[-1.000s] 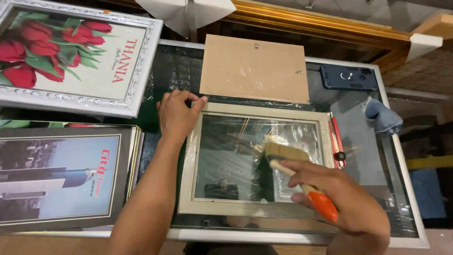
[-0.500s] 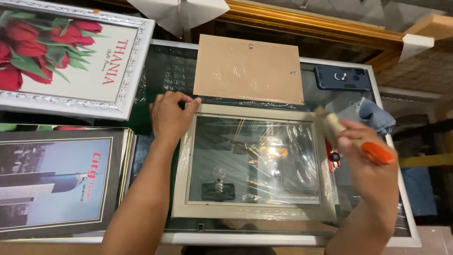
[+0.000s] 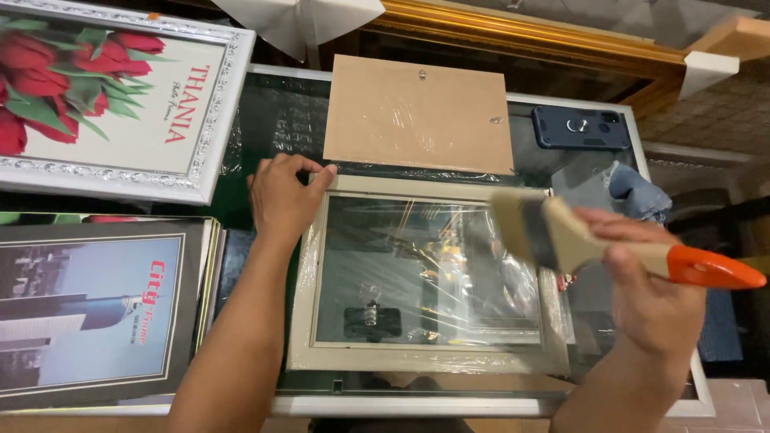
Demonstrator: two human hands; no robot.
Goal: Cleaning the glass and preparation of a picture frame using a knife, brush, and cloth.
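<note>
A pale wooden picture frame wrapped in clear plastic lies flat on a glass-topped table. My left hand presses on the frame's top left corner, fingers spread over the edge. My right hand holds a wide paintbrush with a wooden body and an orange handle end, raised above the frame's right side, bristles pointing left. A brown backing board lies just beyond the frame.
A white ornate frame with a red tulip picture lies at the far left. A stack of dark frames with a city picture is at the near left. A dark blue phone and a blue cloth rest at the right.
My right hand has lifted the paintbrush off the frame's glass and carried it up and to the right. My left hand has stayed on the frame's corner.
</note>
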